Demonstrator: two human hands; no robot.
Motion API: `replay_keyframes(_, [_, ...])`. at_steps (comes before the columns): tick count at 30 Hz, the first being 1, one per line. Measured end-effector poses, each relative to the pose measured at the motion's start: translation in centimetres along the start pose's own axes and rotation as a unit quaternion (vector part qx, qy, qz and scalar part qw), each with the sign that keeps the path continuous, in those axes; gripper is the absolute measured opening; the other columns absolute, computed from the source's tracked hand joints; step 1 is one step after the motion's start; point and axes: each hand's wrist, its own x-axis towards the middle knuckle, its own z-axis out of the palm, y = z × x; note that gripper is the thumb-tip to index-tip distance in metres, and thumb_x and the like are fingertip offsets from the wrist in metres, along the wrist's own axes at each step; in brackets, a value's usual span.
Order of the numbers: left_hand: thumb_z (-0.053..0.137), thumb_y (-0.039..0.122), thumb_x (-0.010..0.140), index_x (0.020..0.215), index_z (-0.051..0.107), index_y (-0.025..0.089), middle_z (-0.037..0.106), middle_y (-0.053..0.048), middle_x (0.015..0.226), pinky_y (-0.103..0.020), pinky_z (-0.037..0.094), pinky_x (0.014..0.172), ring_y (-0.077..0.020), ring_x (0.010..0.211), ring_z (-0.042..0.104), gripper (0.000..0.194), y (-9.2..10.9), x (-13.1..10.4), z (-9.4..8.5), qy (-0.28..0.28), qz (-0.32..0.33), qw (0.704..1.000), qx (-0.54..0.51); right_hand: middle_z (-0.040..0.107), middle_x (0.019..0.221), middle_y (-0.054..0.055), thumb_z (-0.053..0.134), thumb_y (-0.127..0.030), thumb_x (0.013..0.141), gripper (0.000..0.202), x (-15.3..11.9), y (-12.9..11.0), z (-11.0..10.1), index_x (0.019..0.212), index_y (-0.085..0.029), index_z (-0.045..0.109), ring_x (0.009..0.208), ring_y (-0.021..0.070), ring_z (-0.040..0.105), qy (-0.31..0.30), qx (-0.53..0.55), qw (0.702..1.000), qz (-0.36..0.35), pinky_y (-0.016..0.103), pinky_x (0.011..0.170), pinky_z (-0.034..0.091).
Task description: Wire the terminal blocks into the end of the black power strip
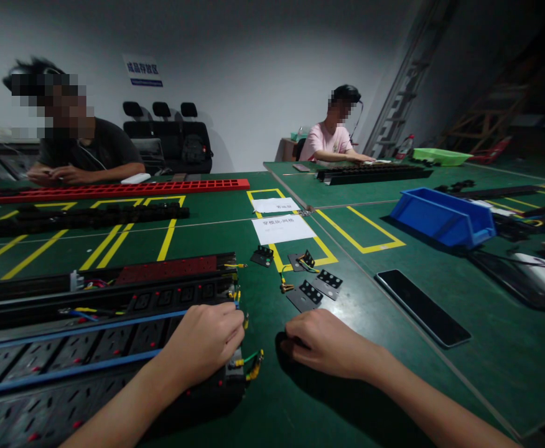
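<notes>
My left hand (206, 341) lies over the right end of a black power strip (112, 341) with blue edges, its fingers curled down around it. Other socket strips lie alongside, one with a dark red face (167, 272). Yellow-green wire ends with yellow terminals (252, 367) stick out past the strip ends. To the right, my right hand (323, 342) is closed just above the green table, knuckles up; anything inside its fingers is hidden. Just beyond it lie several black metal brackets (304, 296) with holes, and a short wire with a terminal (285, 286).
A dark phone (422, 306) lies right of my right hand, with a blue bin (442, 218) behind it. White paper labels (284, 229) and yellow tape mark the table (342, 398). Two people sit across, near a red slotted rail (198, 186) and black strips (375, 174).
</notes>
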Motion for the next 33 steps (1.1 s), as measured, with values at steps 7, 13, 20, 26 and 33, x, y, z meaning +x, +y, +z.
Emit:
replay_keyframes(7, [0.048, 0.016, 0.095, 0.068, 0.053, 0.019, 0.052, 0.002, 0.066, -0.032, 0.019, 0.056, -0.0138, 0.056, 0.045, 0.028, -0.10, -0.10, 0.02, -0.011, -0.008, 1.000, -0.003, 0.070, 0.075, 0.002, 0.058, -0.021, 0.093, 0.016, -0.01, -0.09, -0.04, 0.079, -0.019, 0.065, 0.065, 0.0140, 0.058, 0.003, 0.001, 1.000, -0.001, 0.029, 0.061, 0.028])
replay_keyframes(13, [0.047, 0.017, 0.096, 0.069, 0.053, 0.019, 0.052, 0.002, 0.066, -0.032, 0.018, 0.057, -0.0137, 0.056, 0.044, 0.028, -0.06, -0.13, 0.05, -0.009, -0.008, 1.000, -0.004, 0.069, 0.074, 0.002, 0.058, -0.021, 0.094, 0.017, 0.05, 0.00, 0.01, 0.079, -0.019, 0.065, 0.065, 0.0135, 0.057, 0.003, -0.001, 1.000, -0.001, 0.028, 0.061, 0.027])
replay_keyframes(20, [0.046, 0.016, 0.096, 0.067, 0.053, 0.019, 0.052, 0.002, 0.065, -0.032, 0.019, 0.056, -0.0133, 0.055, 0.042, 0.029, -0.06, -0.10, 0.09, 0.004, -0.003, 1.000, -0.008, 0.069, 0.074, 0.002, 0.058, -0.021, 0.094, 0.017, 0.04, -0.09, 0.02, 0.078, -0.019, 0.065, 0.064, 0.0134, 0.056, 0.005, 0.003, 1.000, 0.000, 0.029, 0.060, 0.026])
replay_keyframes(26, [0.046, 0.016, 0.096, 0.068, 0.053, 0.019, 0.052, 0.002, 0.065, -0.031, 0.020, 0.056, -0.0133, 0.055, 0.043, 0.029, 0.05, -0.03, -0.10, 0.004, 0.000, 1.000, -0.010, 0.068, 0.074, 0.002, 0.058, -0.021, 0.094, 0.016, 0.01, 0.12, 0.19, 0.079, -0.019, 0.064, 0.064, 0.0131, 0.055, 0.010, 0.009, 1.000, -0.003, 0.029, 0.061, 0.027])
replay_keyframes(33, [0.047, 0.016, 0.096, 0.069, 0.054, 0.020, 0.053, 0.002, 0.066, -0.032, 0.021, 0.056, -0.0138, 0.055, 0.045, 0.028, -0.01, -0.08, -0.03, -0.002, -0.003, 1.000, -0.002, 0.069, 0.074, 0.002, 0.059, -0.021, 0.093, 0.016, -0.03, 0.07, 0.25, 0.079, -0.019, 0.064, 0.064, 0.0132, 0.056, 0.009, 0.003, 1.000, -0.003, 0.029, 0.060, 0.027])
